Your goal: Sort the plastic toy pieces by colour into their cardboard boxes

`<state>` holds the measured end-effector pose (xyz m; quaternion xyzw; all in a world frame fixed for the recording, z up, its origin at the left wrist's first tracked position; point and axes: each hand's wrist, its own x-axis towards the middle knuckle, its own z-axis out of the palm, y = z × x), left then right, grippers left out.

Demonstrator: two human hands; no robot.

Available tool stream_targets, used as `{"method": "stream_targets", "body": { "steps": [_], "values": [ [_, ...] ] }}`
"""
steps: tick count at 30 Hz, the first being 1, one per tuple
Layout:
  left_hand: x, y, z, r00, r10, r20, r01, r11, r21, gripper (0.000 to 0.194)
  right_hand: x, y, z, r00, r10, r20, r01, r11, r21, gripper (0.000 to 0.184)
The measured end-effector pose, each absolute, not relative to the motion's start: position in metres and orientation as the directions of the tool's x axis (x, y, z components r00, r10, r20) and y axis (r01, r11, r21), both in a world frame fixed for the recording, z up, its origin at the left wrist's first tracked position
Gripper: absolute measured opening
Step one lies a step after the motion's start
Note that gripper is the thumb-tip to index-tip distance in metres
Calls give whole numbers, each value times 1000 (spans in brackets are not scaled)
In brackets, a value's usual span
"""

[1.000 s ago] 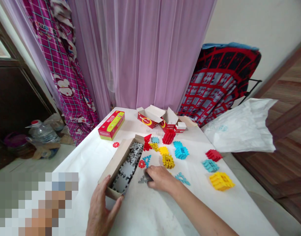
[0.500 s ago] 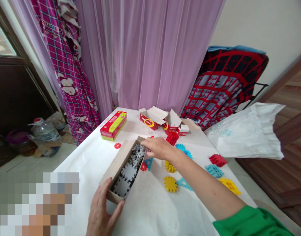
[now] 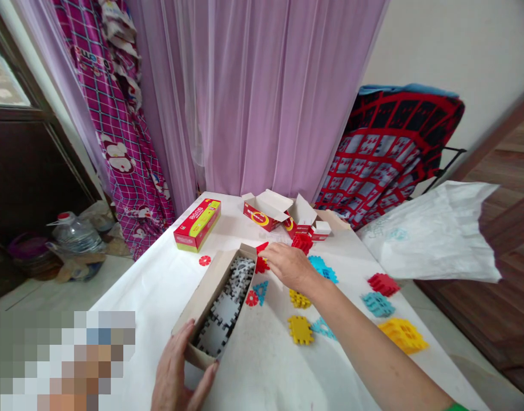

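Observation:
A long, narrow cardboard box [image 3: 195, 292] lies open on the table, filled with grey interlocking plastic building pieces [image 3: 226, 308]. My left hand [image 3: 176, 365] grips its near end, fingers on the left wall and thumb at the right corner. Past the far right corner, my right hand [image 3: 290, 265] is closed, its fingers bent down at some red pieces [image 3: 262, 264]. Whether those fingertips hold one is hidden. Beside the box's right wall lie a red disc [image 3: 252, 298] and a blue triangular piece [image 3: 261, 292].
A red and green box [image 3: 197, 225] stands at the far left; opened red boxes [image 3: 264, 211] lie at the back. Yellow pieces [image 3: 301, 330], a blue stack [image 3: 377, 305] and a red stack [image 3: 383, 283] sit to the right. A white sack [image 3: 433, 234] hangs over the right edge.
My right hand has moved out of the far end of the cardboard box, rightward to the red pieces. My left hand stays on the near end.

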<state>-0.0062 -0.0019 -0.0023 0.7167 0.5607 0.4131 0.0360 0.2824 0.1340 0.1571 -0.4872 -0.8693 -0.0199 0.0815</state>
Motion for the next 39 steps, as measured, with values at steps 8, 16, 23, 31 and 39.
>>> {"method": "stream_targets", "body": {
  "steps": [8,16,23,31,39],
  "values": [
    [-10,1,-9,69,810,583,814,-384,437,73,286,151,126,-195,954,229,867,276,-414,36],
    [-34,9,17,23,769,639,861,-340,378,69,270,164,104,-108,981,159,726,187,-661,32],
    [-80,22,17,-141,826,545,824,-208,527,61,266,149,96,-125,972,199,643,232,-730,33],
    [-81,29,44,-315,927,202,513,-13,858,56,269,118,93,-42,982,185,629,170,-759,32],
    [-77,27,78,-301,944,-139,200,204,958,52,280,141,82,-74,996,49,575,83,-814,31]
  ]
}}
